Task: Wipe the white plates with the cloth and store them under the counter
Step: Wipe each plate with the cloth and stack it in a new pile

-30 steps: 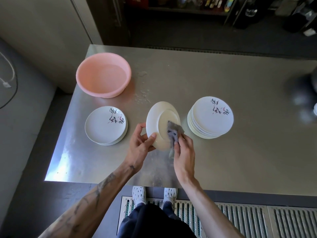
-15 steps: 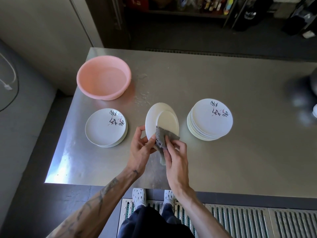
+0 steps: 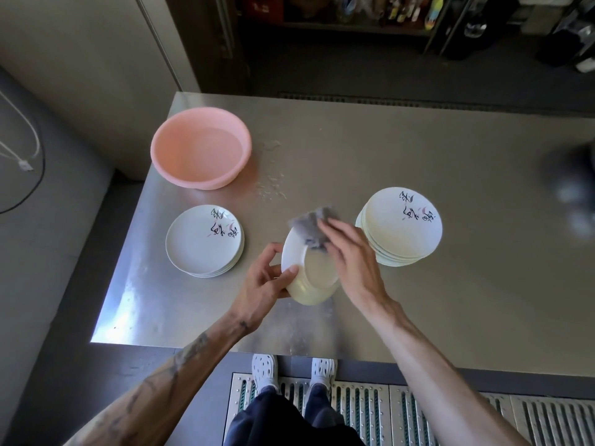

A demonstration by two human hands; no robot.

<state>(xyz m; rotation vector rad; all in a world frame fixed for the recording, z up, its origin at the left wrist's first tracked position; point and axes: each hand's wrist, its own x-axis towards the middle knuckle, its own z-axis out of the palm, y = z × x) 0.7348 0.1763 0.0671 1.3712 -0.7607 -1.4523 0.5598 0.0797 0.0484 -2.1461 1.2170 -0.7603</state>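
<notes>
Wiping in hand, judging by the pose: plate [image 3: 317,275] held tilted above the surface [image 3: 418,317], underside up, between two stacks. Left grip [image 3: 260,284] pinching the plate's near rim, thumb on the underside. Right grip [image 3: 351,255] blurred, fingers stretched fairly flat over the cloth [image 3: 309,225], pressing it on the far rim; thumb hidden. Likely next: finishing the rim, then setting the plate on the left stack [image 3: 201,243], probably the wiped one, and taking another from the taller right stack [image 3: 399,226]. Calls for a firm left hold against a possibly slippery rim. Storing not yet begun.
</notes>
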